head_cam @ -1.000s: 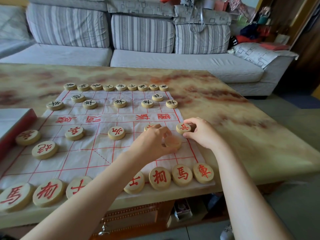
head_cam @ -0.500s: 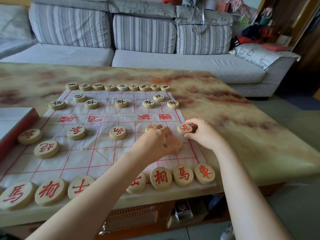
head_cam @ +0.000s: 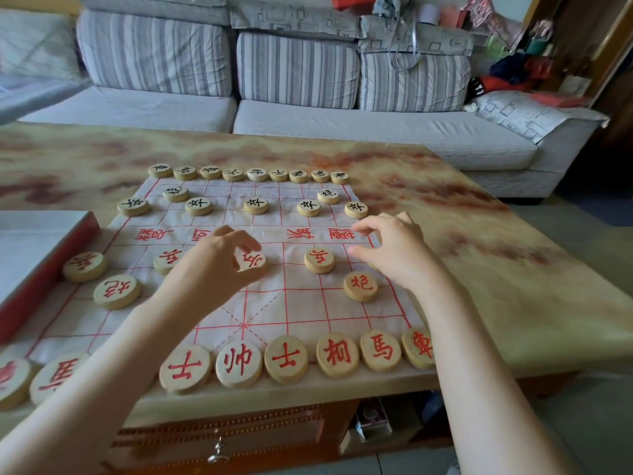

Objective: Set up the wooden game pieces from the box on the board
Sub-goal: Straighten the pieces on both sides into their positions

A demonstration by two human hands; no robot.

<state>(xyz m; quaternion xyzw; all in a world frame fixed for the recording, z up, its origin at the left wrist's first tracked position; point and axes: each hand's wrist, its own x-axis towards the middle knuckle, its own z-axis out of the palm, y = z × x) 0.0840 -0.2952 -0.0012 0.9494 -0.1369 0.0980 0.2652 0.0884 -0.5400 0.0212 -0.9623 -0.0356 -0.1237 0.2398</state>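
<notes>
On the board (head_cam: 298, 303), near its middle line, the left hand (head_cam: 209, 269) is pinching a round wooden piece with a red sign (head_cam: 252, 260). Its grip is clamped on the rim of that piece, thumb on one side and fingers on the other. I cannot tell if the piece is touching the cloth.

The right hand (head_cam: 397, 250) is hanging over the right edge of the board. Its grip is apart, the fingers are loosely bent, and nothing is showing between them.

Between the two hands a second red piece (head_cam: 319, 259) is lying flat on a line. Just beside it, nearer the person, a red cannon piece (head_cam: 361, 286) is lying close to the right wrist. More red pieces are sitting on the left side, and one of them (head_cam: 117, 291) is lying near the box (head_cam: 44, 269).

A row of big red pieces is running along the near edge, with the middle one (head_cam: 238, 363) touching its neighbours. At the far edge a row of pieces with black signs (head_cam: 255, 174) is lining up, and more black ones (head_cam: 255, 205) are sitting just in front of it.

The board is lying on a marbled worktop (head_cam: 496, 269). A grey sofa (head_cam: 376, 132) is standing behind it.
</notes>
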